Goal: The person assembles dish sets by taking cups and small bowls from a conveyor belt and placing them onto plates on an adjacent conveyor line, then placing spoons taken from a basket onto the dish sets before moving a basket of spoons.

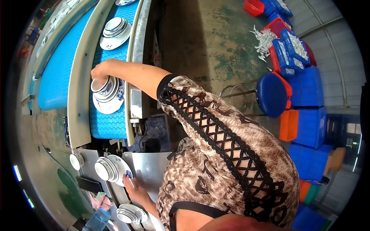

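Right hand [102,71] on the top bowl [99,88] of a nested stack, fingers curled at its rim — can't tell if they pinch it. Stack sits on a patterned plate [109,106] on the blue belt [108,132]. Left hand [135,192]: fingers loosely spread at the edge of a second plate [124,166] — bowls [104,169] nested on it, metal bench [148,165] below. Lone bowl [76,161] near that set.
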A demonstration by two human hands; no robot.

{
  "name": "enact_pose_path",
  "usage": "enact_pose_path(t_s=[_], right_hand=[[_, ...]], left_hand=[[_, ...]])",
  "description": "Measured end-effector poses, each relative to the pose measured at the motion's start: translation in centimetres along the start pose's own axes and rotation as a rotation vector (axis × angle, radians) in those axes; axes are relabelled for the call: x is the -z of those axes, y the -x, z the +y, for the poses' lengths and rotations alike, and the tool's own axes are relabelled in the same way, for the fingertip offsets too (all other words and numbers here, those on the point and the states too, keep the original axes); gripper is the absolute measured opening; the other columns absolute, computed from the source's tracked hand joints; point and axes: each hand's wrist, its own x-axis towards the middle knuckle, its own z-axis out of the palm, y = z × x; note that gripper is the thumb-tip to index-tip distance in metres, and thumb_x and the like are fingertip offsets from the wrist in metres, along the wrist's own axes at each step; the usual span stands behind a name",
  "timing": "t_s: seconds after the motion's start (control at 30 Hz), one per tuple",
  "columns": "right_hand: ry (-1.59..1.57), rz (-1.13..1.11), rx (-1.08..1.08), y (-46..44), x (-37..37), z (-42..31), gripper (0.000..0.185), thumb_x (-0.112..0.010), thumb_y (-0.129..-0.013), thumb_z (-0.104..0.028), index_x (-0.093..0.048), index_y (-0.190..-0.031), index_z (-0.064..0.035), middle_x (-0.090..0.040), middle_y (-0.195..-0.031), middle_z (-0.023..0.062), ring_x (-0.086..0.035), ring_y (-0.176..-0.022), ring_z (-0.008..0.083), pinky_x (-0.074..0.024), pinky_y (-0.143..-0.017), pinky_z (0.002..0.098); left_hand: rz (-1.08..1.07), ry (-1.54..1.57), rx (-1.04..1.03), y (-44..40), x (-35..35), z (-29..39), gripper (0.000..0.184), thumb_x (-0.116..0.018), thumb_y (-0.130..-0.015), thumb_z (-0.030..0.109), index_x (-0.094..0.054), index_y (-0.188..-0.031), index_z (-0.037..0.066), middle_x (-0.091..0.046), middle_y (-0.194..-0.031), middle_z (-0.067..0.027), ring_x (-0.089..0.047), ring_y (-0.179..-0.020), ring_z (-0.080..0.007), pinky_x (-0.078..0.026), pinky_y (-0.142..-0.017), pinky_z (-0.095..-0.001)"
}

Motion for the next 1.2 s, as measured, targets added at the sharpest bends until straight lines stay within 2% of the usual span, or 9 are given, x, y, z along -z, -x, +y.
enact_pose_path(t_s=[0.2, 0.3, 0.37, 0.5, 0.57, 0.67, 0.83, 1.13, 1.2], right_hand=[[-0.262, 0.126, 0.046, 5.6, 0.6, -0.3, 0.051, -0.058, -0.072, -0.034, -0.053, -0.117, -0.0115, -0.053, -0.117, 0.0125, -0.051, -0.106, 0.0276, -0.0409, -0.090, 0.0386], [-0.454, 0.211, 0.387, 2.4, -2.7, 4.5, 0.036, -0.059, -0.072, -0.015, -0.057, -0.106, -0.0033, -0.062, -0.088, 0.0070, -0.057, -0.079, 0.0159, -0.0484, -0.071, 0.0322], [-0.865, 0.059, 0.424, 4.5, -2.3, 4.1, 0.040, -0.058, -0.077, -0.018, -0.052, -0.113, -0.0015, -0.058, -0.100, 0.0053, -0.055, -0.091, 0.0148, -0.0436, -0.082, 0.0313], [-1.106, 0.050, 0.033, 4.7, -4.1, -1.1, 0.034, -0.053, -0.083, -0.020, -0.053, -0.110, -0.0002, -0.059, -0.097, 0.0061, -0.056, -0.087, 0.0137, -0.0448, -0.078, 0.0268], [-1.108, -0.009, 0.027, 3.7, -5.8, -2.8, 0.030, -0.049, -0.073, -0.001, -0.057, -0.102, 0.0007, -0.060, -0.093, 0.0069, -0.057, -0.084, 0.0134, -0.0448, -0.074, 0.0252], [-0.993, -0.024, 0.092, 4.8, -6.2, -8.9, 0.030, -0.054, -0.068, -0.002, -0.058, -0.098, 0.0007, -0.060, -0.090, 0.0070, -0.056, -0.080, 0.0134, -0.0442, -0.072, 0.0252], [-0.897, -0.136, 0.332, 1.8, -9.0, -11.8, 0.038, -0.053, -0.062, -0.003, -0.056, -0.100, 0.0036, -0.060, -0.088, 0.0084, -0.054, -0.080, 0.0157, -0.0427, -0.072, 0.0258], [-0.739, -0.432, 0.305, 3.5, -7.5, -12.5, 0.042, -0.050, -0.086, -0.025, -0.046, -0.123, -0.0051, -0.053, -0.114, 0.0082, -0.052, -0.101, 0.0169, -0.0426, -0.084, 0.0295], [-0.547, 0.034, 0.443, -1.5, -5.5, -4.5, 0.035, -0.051, -0.085, -0.019, -0.052, -0.117, -0.0045, -0.057, -0.110, 0.0095, -0.054, -0.098, 0.0193, -0.0422, -0.086, 0.0289]], left_hand=[[-0.031, -0.083, -0.036, 1.4, 2.3, -1.8, 0.034, -0.060, -0.072, -0.002, -0.056, -0.106, 0.001, -0.053, -0.115, -0.0154, -0.048, -0.110, -0.0310, -0.039, -0.091, -0.0364], [-0.006, -0.171, 0.013, 1.4, 2.7, -1.2, 0.043, -0.067, -0.065, 0.000, -0.056, -0.106, 0.006, -0.055, -0.113, -0.0107, -0.047, -0.112, -0.0297, -0.040, -0.090, -0.0361], [-0.028, -0.317, 0.083, 1.9, 3.2, -1.6, 0.046, -0.068, -0.063, 0.006, -0.055, -0.107, 0.010, -0.054, -0.116, -0.0042, -0.051, -0.105, -0.0268, -0.041, -0.085, -0.0366], [-0.058, -0.354, 0.242, 2.6, 3.8, -3.3, 0.044, -0.066, -0.064, 0.007, -0.055, -0.107, 0.012, -0.050, -0.121, -0.0016, -0.052, -0.100, -0.0224, -0.041, -0.077, -0.0369], [-0.015, -0.380, 0.311, 3.6, 3.4, -3.8, 0.041, -0.066, -0.064, 0.006, -0.057, -0.103, 0.012, -0.055, -0.109, -0.0054, -0.053, -0.094, -0.0242, -0.042, -0.075, -0.0363], [0.075, -0.358, 0.602, 5.4, 3.6, -1.4, 0.040, -0.067, -0.062, 0.006, -0.058, -0.100, 0.011, -0.055, -0.092, -0.0098, -0.053, -0.086, -0.0264, -0.043, -0.072, -0.0357], [0.405, -0.084, 0.375, 2.3, 1.3, 1.6, 0.043, -0.073, -0.061, 0.010, -0.055, -0.099, 0.004, -0.053, -0.091, -0.0117, -0.051, -0.088, -0.0295, -0.042, -0.075, -0.0357], [0.761, -0.455, 0.866, 16.3, 2.4, 2.4, 0.025, -0.067, -0.068, 0.015, -0.060, -0.091, 0.007, -0.058, -0.091, -0.0107, -0.054, -0.088, -0.0280, -0.042, -0.078, -0.0369], [0.811, -0.543, 1.078, 23.0, 1.9, 2.5, 0.022, -0.064, -0.070, 0.014, -0.060, -0.090, 0.006, -0.058, -0.091, -0.0121, -0.054, -0.087, -0.0297, -0.042, -0.077, -0.0373]])
